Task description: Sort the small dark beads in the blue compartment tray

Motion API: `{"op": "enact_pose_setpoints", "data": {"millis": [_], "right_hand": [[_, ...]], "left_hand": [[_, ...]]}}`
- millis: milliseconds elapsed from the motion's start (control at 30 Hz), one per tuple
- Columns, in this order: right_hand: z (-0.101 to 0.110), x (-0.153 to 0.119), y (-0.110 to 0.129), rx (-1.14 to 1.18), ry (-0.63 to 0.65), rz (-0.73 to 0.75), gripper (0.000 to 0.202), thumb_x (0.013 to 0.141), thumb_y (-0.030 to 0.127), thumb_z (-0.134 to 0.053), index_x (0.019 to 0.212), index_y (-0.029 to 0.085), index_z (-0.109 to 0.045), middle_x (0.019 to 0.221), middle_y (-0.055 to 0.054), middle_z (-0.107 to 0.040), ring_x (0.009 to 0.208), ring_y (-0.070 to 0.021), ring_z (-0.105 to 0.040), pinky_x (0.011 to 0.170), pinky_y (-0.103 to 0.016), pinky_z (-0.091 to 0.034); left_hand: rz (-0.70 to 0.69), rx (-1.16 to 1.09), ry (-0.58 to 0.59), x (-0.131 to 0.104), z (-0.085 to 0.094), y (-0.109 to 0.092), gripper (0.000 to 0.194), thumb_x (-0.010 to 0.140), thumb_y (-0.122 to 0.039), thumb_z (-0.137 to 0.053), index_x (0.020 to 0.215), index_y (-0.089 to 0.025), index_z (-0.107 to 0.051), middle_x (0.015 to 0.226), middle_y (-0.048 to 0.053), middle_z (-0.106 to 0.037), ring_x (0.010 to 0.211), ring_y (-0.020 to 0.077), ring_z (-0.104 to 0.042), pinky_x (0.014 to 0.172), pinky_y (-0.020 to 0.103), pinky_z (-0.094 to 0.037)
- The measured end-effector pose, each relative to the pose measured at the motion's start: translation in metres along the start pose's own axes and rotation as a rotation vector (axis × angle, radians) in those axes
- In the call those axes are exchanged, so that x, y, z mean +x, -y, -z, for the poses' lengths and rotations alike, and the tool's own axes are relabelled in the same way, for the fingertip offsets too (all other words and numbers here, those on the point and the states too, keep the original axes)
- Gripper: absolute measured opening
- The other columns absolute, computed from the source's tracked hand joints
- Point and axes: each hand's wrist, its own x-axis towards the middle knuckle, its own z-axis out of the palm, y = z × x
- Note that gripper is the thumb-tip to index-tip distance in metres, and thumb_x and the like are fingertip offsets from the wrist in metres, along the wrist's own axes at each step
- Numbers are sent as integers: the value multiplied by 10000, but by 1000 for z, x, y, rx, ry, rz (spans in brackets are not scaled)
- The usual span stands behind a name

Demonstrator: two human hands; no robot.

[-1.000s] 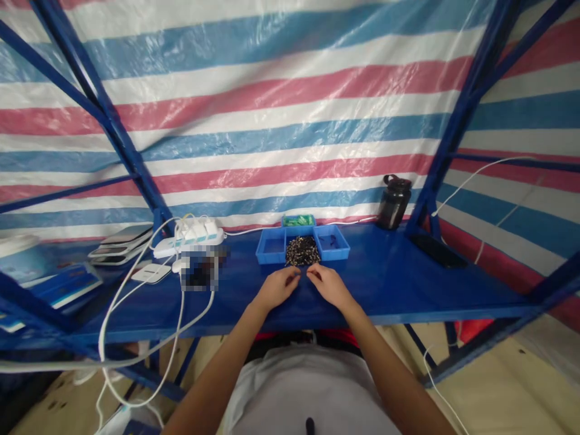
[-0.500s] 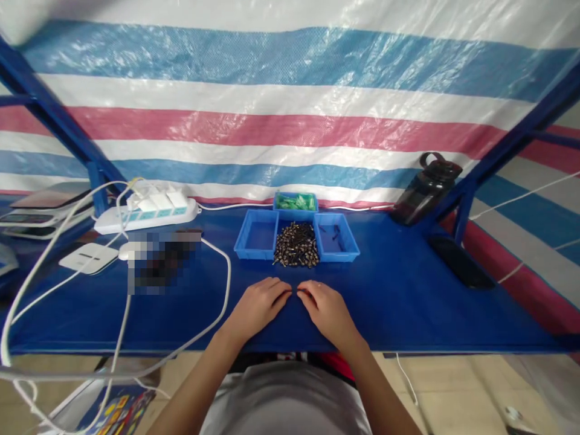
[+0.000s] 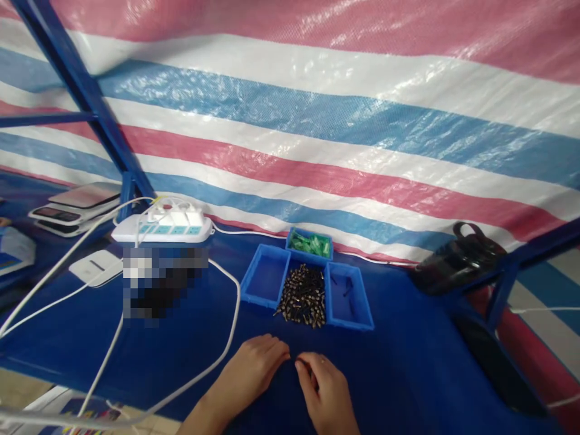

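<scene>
My left hand (image 3: 261,364) and my right hand (image 3: 324,386) rest low over the blue table, fingertips close together but slightly apart. The fingers of both are curled and pressed together; whatever they hold, if anything, is too small or hidden to make out. Just beyond them lies a pile of small dark pieces with brassy metal ends (image 3: 302,299). It sits between a blue tray (image 3: 265,275) on the left and another blue tray (image 3: 350,296) on the right, which holds a few small dark pieces. Behind the pile is a small blue bin with green pieces (image 3: 310,243).
A white power strip (image 3: 163,229) with plugs stands at the back left, near a white flat box (image 3: 96,267) and a looping white cable (image 3: 236,302). Scales (image 3: 75,208) sit farther left. On the right are a dark bottle (image 3: 457,260) and a black flat object (image 3: 498,362).
My view has tilted and turned, so trays and hands appear lower in the picture. Both hands stay close together with fingers curled; the trays and pile look unchanged.
</scene>
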Motion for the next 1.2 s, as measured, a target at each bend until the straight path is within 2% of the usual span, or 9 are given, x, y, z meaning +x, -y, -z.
{"op": "enact_pose_setpoints", "data": {"millis": [133,233,333,433,600,700,867,1033,1200], "right_hand": [[-4,1,-6,13,5,44,243,927,319,-364,903,280,-603,713,-37,-657,600,-187,-613,567,-301,-474],[-5,3,-3,-19,-9,-56,206,915,342,-421,953,269,-611,772,-38,-673,635,-190,-623,616,-310,-487],[-2,5,4,-35,30,-75,184,900,332,-467,957,252,-623,891,-44,-690,803,-207,-645,729,-318,-489],[3,7,10,-24,31,-100,204,903,317,-463,1007,236,-619,932,-47,-690,839,-201,-642,776,-314,-480],[5,8,16,-16,-11,-105,191,909,312,-463,966,244,-632,931,-31,-688,863,-197,-635,802,-298,-458],[8,9,18,29,-39,-109,201,911,313,-458,961,235,-637,906,-30,-690,824,-187,-638,766,-276,-459],[14,19,14,28,1,-13,195,907,269,-472,946,226,-658,887,-17,-693,809,-167,-634,754,-250,-449],[8,29,6,52,8,47,216,915,265,-459,919,217,-670,801,-21,-689,737,-163,-630,709,-241,-445],[4,26,3,50,3,104,231,912,275,-458,866,213,-676,813,-29,-694,735,-171,-626,705,-250,-437]], "left_hand": [[-5,56,33,0,5,-4,211,960,-228,-369,868,-215,-558,763,9,-610,715,158,-556,666,267,-399],[-17,54,31,-1,5,-1,233,968,-224,-340,850,-209,-541,769,9,-611,716,157,-558,675,272,-403],[-27,71,19,-2,-1,5,253,970,-215,-317,843,-204,-536,763,16,-607,727,167,-560,696,289,-412],[-57,93,-1,-1,-8,10,266,967,-225,-315,821,-198,-535,747,26,-605,729,176,-560,691,295,-418],[-31,40,3,1,-7,9,282,966,-276,-320,815,-198,-544,769,35,-610,747,178,-570,704,286,-426],[-15,-58,-10,3,-3,6,237,951,-323,-368,867,-207,-557,833,27,-620,792,168,-582,715,265,-431],[-13,-128,-82,7,-4,3,189,928,-302,-407,901,-214,-572,893,22,-610,853,164,-583,751,252,-441],[14,-182,-181,6,-8,2,198,921,-269,-421,903,-207,-607,914,27,-620,858,160,-587,781,248,-450],[27,-35,-194,2,-9,-1,217,917,-257,-428,942,-210,-638,909,37,-644,908,175,-579,826,266,-452]]}}
